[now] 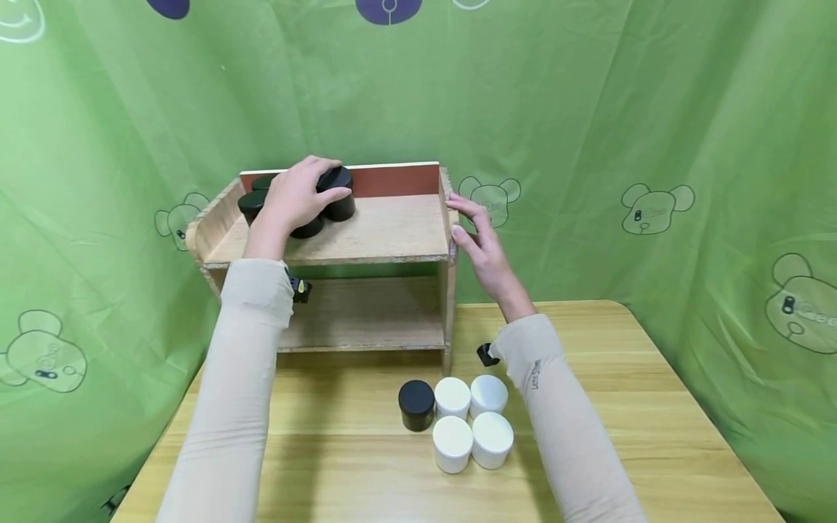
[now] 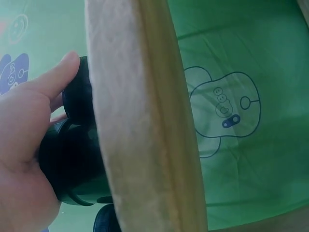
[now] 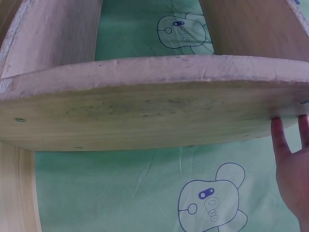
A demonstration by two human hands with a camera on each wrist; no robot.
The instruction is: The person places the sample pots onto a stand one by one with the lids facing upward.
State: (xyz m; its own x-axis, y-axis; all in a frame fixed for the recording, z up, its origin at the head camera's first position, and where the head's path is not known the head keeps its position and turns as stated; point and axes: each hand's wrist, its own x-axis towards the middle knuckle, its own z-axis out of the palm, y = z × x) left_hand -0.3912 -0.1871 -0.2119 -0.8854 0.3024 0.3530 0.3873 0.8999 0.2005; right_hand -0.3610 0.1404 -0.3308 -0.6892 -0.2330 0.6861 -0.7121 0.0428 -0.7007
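Left hand (image 1: 296,197) grips a jar (image 1: 341,206) at 12 o'clock on the shelf (image 1: 399,229), right hand (image 1: 485,253) kinda spread, touching around 2.

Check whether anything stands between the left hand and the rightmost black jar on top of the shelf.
Nothing visible does: the left hand directly touches the rightmost black jar. Another black jar, partly hidden by the hand, stands nearer the shelf's front edge, not between them.
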